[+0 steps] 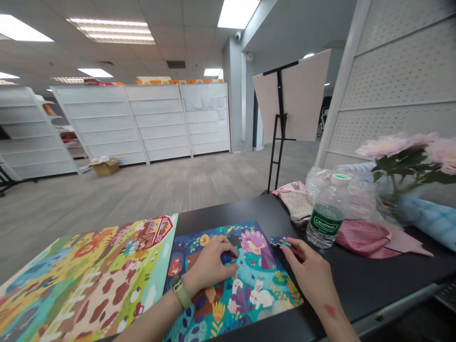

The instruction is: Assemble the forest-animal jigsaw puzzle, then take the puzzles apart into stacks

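A jigsaw puzzle [245,285] with rabbits, a pink peacock and plants lies on the dark table. Near its upper edge is a dark gap [234,241] where the board shows. My left hand [215,261], wearing a green-strapped watch [180,290], rests over the puzzle. Its bent fingers and thumb close around a dark blue puzzle piece [227,258], partly covered by the hand. Just beyond the right edge of the puzzle, my right hand [306,263] pinches a blue, multicoloured puzzle piece [280,241] between thumb and fingers.
A colourful farm-and-animal picture board [107,285] lies left of the puzzle. At right stand a water bottle [326,213] with a green label and pink flowers [395,145], near pink cloth [363,237] and clear plastic. Behind the table [256,209] is an easel [280,128].
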A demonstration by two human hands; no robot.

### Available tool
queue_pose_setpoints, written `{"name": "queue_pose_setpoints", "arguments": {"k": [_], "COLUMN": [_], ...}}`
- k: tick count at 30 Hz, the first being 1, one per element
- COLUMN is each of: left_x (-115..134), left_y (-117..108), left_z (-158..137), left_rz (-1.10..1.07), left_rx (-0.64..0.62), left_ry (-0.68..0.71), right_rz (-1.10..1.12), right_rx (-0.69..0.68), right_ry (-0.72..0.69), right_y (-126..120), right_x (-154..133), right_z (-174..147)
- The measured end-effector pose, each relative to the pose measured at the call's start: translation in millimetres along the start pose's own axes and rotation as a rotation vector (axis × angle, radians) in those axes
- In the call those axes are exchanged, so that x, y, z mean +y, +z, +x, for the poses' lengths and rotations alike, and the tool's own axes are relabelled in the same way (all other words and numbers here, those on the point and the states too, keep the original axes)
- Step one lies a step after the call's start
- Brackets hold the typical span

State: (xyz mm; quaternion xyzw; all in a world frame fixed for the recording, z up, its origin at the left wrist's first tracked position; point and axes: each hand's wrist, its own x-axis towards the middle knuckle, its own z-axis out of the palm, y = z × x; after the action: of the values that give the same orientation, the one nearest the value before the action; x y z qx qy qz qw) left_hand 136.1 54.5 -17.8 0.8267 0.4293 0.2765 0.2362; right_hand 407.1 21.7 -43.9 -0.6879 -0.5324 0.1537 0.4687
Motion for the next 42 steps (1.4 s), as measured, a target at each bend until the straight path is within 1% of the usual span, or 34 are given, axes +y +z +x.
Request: {"name": "queue_pose_setpoints", "arguments": {"k": [3,6,8,10,13,15,17,19,21,24,29,33,35,38,42], "left_x": [3.4,6.9,7.4,6.3,4.2,4.3,5.7,7.3,7.7,5.5,0.7,1.3,2.2,-0.2,-15.4], "left_y": [-1.0,-2.5,-2.9,-2.1,-0.1,0.5,0.1,-0.7,-0.9,0.8,4.3,5.4,5.0,0.7,-12.3], "left_z": [-2.0,-3.6,-3.6,-3.1,-2.4,-2.6,-3.1,-4.0,-5.0,-6.7,-7.6,-7.3,-6.7,-3.2,6.1], "left_rz": [-0.026,-0.037,0.007,0.061,0.104,0.128,0.143,0.106,0.028,-0.056,-0.058,-0.037,-0.019,0.043,0.071], "left_rx": [0.018,0.083,0.099,0.055,-0.018,-0.021,-0.01,0.015,0.044,0.059,0.067,0.103,0.124,0.202,0.374], "left_ry": [0.029,0.112,0.168,0.206,0.208,0.202,0.215,0.244,0.289,0.337,0.309,0.27,0.239,0.198,0.098], "right_rz": [-0.004,-0.008,-0.006,-0.003,0.025,0.104,0.211,0.269,0.265,0.226,0.188,0.166,0.142,0.13,0.14], "right_rx": [0.011,0.016,0.024,0.033,0.028,-0.024,-0.121,-0.224,-0.288,-0.323,-0.337,-0.26,-0.222,-0.192,-0.176], "right_ry": [-0.021,-0.027,-0.033,-0.041,-0.059,-0.113,-0.191,-0.249,-0.284,-0.337,-0.373,-0.402,-0.386,-0.341,-0.295], "right_y": [-0.6,-1.5,-2.1,-2.7,-3.2,-2.6,-0.5,3.4,8.4,15.9,20.7,18.6,17.9,17.6,16.8], "right_x": [-2.3,-4.7,-5.6,-5.9,-7.0,-10.5,-17.2,-26.2,-35.1,-43.3,-43.7,-43.8,-43.6,-42.5,-43.0], "right_z": [-0.6,-1.4,-1.4,-1.2,-2.3,-5.8,-12.2,-20.8,-29.6,-38.9,-40.9,-38.9,-38.0,-36.5,-35.2]}}
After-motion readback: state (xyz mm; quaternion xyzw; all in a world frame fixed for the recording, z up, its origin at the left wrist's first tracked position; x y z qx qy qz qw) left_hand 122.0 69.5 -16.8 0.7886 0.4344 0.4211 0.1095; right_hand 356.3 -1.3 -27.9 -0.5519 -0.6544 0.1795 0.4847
